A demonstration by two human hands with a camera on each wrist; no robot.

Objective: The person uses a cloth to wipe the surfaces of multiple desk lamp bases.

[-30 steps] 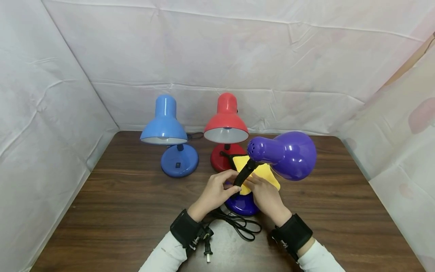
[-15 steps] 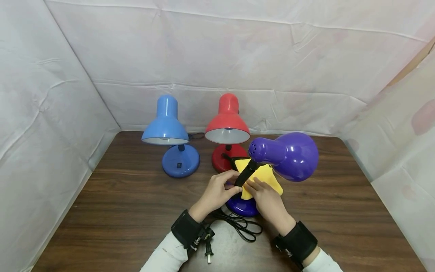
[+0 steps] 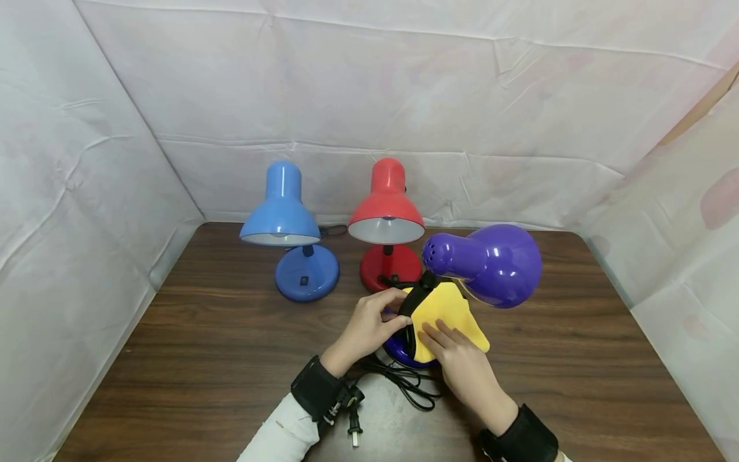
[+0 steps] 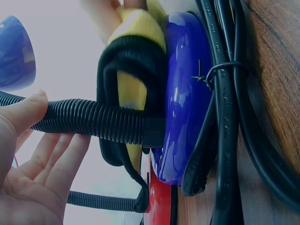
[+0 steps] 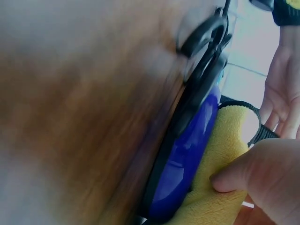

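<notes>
A purple desk lamp stands in front of me, its head turned to the right. My left hand holds the lamp's black ribbed gooseneck between thumb and fingers. A yellow cloth with a dark edge lies over the lamp's round purple base, beside the neck. My right hand is on the cloth, fingers spread over its top; in the right wrist view the thumb presses into its near side. The cloth covers much of the base.
A blue lamp and a red lamp stand at the back of the wooden table. The purple lamp's bundled black cord and plug lie in front. White sheeting hangs behind.
My right hand has drawn the yellow cloth toward me and slightly right over the base. My left hand has kept its hold on the gooseneck.
</notes>
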